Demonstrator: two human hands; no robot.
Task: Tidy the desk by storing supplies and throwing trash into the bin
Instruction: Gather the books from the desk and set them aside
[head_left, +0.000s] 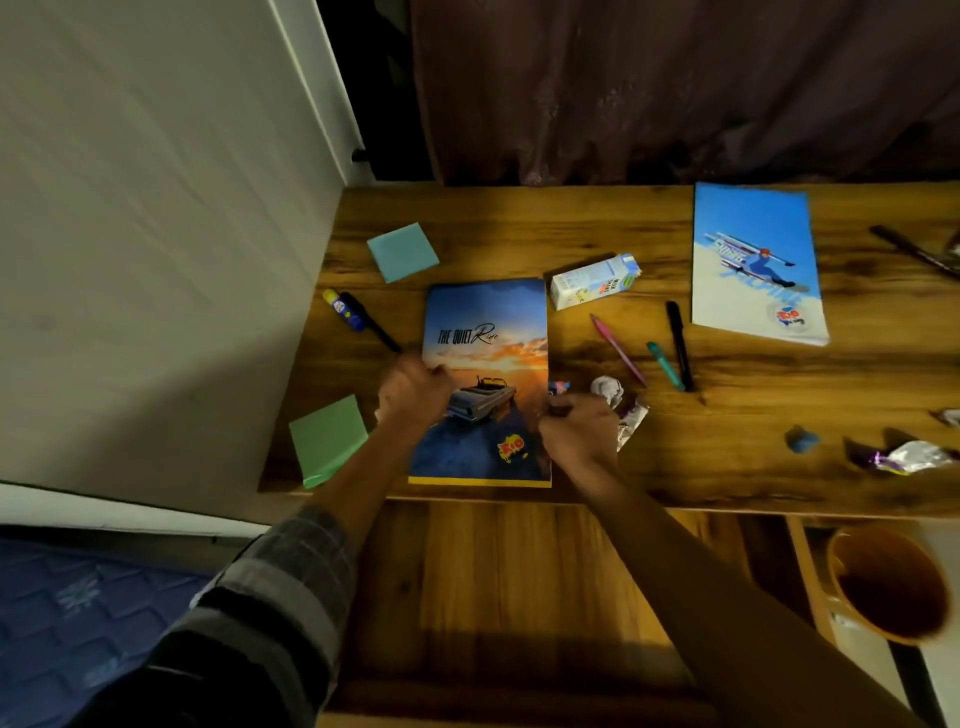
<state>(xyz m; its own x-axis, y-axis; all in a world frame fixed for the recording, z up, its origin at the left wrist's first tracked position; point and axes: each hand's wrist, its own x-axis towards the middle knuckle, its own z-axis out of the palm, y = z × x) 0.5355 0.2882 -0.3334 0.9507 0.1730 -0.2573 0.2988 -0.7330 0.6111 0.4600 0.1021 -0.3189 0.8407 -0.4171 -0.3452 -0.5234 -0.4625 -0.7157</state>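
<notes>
1. Wooden desk (519, 218) seen from above; dark curtain behind it, pale wall on the left.
2. Left hand (413, 392) rests on the left edge of the sunset-cover notebook (488, 332), fingers curled at that edge; motion blur hides whether they actually grip it.
3. Right hand (576, 434) sits at the notebook's right edge, fingers bunched in a pinch around something small and dark; too blurred to identify.
4. The notebook lies flat at the desk's front edge, cover up, title reading "The Quiet Ride".
5. Trash: crumpled paper ball (607, 389) and a foil wrapper (631, 423) just beside the right hand; a small milk carton (595, 280) on its side near the notebook's top right corner; another foil wrapper (917, 457) far right.
6. Supplies: blue sticky pad (402, 252), green sticky pad (327, 439), glue stick (343, 309) touching a black marker (371, 322), pink pen (618, 348), teal pen (665, 364), black pen (679, 343), blue eraser (802, 439).
7. Second notebook (756, 265), skier cover, lies well apart at the back right.
8. Orange bin (885, 584) stands below the desk, lower right.
</notes>
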